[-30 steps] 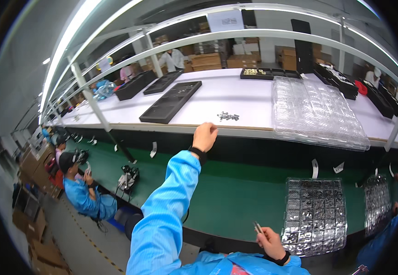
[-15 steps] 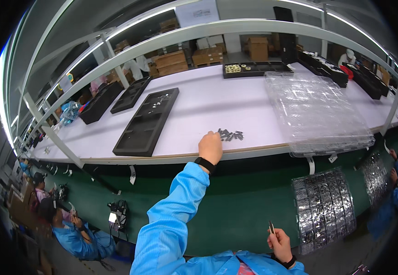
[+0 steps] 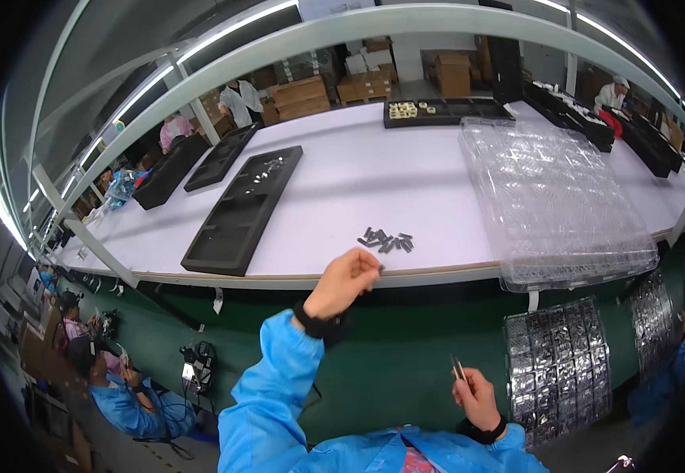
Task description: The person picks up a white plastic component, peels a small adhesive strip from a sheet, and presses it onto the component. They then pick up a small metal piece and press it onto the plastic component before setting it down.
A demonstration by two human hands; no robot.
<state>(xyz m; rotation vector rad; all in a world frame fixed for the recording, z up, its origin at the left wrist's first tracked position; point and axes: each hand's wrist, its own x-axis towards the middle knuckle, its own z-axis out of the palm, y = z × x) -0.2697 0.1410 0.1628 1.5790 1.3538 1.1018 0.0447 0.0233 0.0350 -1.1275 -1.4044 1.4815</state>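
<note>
My left hand [image 3: 344,282] is just off the front edge of the white shelf, its thumb and fingers pinched on a small dark part [image 3: 381,269] whose tip shows. Beyond it on the shelf lies a loose pile of small black parts [image 3: 388,240], short and bar-shaped. My right hand [image 3: 478,398] stays low over the green bench, closed round a pair of tweezers [image 3: 458,369] with the points upward. Beside that hand, a clear tray [image 3: 557,363] with many pockets rests on the green bench.
A black compartment tray [image 3: 240,213] with small shiny pieces sits left on the shelf [image 3: 358,181]. Stacked clear plastic trays [image 3: 555,197] overhang its edge at right. A black tray [image 3: 449,112] with yellowish parts stands behind. A co-worker in blue [image 3: 133,398] sits at left.
My left hand has drawn back from the black pile toward me, with a small dark part in its fingers. The right hand with the tweezers has risen slightly.
</note>
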